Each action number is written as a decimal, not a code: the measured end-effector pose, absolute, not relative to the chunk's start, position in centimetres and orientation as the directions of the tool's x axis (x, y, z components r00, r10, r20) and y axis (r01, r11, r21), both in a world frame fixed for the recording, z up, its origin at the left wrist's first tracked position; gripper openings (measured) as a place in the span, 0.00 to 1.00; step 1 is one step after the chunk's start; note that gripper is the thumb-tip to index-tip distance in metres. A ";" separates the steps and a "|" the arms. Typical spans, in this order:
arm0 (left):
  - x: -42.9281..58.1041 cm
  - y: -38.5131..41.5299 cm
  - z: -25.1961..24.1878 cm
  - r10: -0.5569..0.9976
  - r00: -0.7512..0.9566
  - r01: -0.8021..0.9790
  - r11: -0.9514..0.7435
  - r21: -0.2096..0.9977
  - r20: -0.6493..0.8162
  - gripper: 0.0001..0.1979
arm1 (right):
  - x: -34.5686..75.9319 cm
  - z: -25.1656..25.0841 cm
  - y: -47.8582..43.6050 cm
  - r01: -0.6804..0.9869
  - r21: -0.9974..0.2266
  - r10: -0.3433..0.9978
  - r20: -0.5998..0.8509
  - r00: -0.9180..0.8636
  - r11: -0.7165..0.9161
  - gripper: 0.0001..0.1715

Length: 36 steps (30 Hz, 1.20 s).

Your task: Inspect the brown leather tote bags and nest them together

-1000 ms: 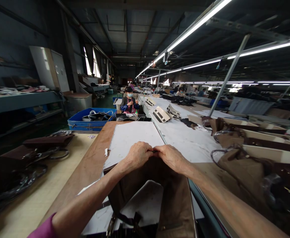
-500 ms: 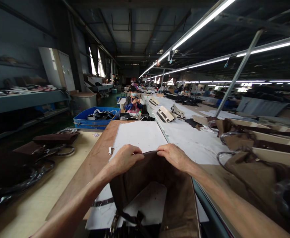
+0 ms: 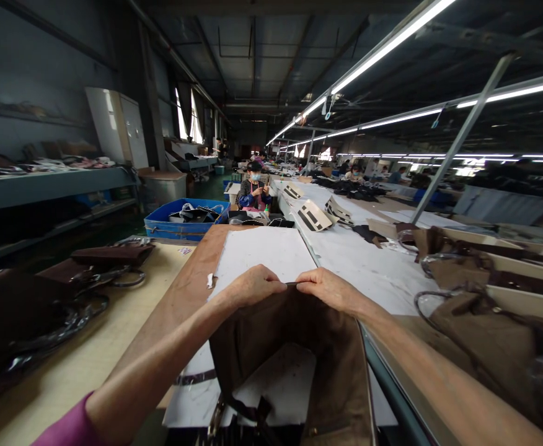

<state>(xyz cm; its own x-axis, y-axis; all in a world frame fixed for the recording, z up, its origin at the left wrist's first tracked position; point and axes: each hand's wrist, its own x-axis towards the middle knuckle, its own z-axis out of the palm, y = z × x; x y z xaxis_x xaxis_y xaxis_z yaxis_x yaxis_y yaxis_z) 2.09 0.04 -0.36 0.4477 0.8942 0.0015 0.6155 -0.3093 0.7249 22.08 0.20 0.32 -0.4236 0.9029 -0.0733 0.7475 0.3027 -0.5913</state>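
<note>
A brown fabric bag piece (image 3: pixel 339 365) stands as an open loop in front of me, its far top edge raised. My left hand (image 3: pixel 258 285) pinches that edge between thumb and fingers. Close beside it, my right hand (image 3: pixel 325 287) pinches the same edge, with a short stretch of rim showing between the two. Through the loop I see white sheet material beneath. Dark straps and a metal clasp (image 3: pixel 216 414) hang at the near side, partly cut off by the bottom of the view.
Brown bags (image 3: pixel 480 334) with handles are stacked at the right. More dark brown bags (image 3: pixel 80 291) lie on the pale table at the left. A blue bin (image 3: pixel 181 228) stands beyond it, near a seated masked person (image 3: pixel 253 193). Cream panels (image 3: pixel 313 215) rest on the long white table.
My left hand has slid right along the rim, closer to my right hand. The whole view has shifted slightly, and a purple sleeve now shows at my left arm.
</note>
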 end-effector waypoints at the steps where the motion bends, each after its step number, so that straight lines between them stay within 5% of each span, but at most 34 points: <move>1: 2.3 0.3 -0.4 0.890 0.456 0.607 -0.301 0.735 -0.011 0.16 | 22.1 0.3 0.2 0.745 -0.593 0.902 -0.070 -0.425 0.305 0.14; 11: 3.7 0.0 0.0 0.892 0.451 0.557 -0.270 0.785 -0.014 0.11 | 21.8 0.4 0.2 0.734 -0.587 0.894 -0.035 -0.446 0.343 0.11; 24: 2.8 -0.6 1.1 0.891 0.447 0.601 -0.367 0.710 0.082 0.13 | 20.3 0.8 0.1 0.766 -0.523 0.897 -0.004 -0.441 0.374 0.14; 36: -1.0 -3.9 0.9 0.946 0.321 0.666 -0.252 0.702 0.034 0.13 | 20.4 0.5 0.1 0.780 -0.521 0.909 -0.016 -0.416 0.347 0.16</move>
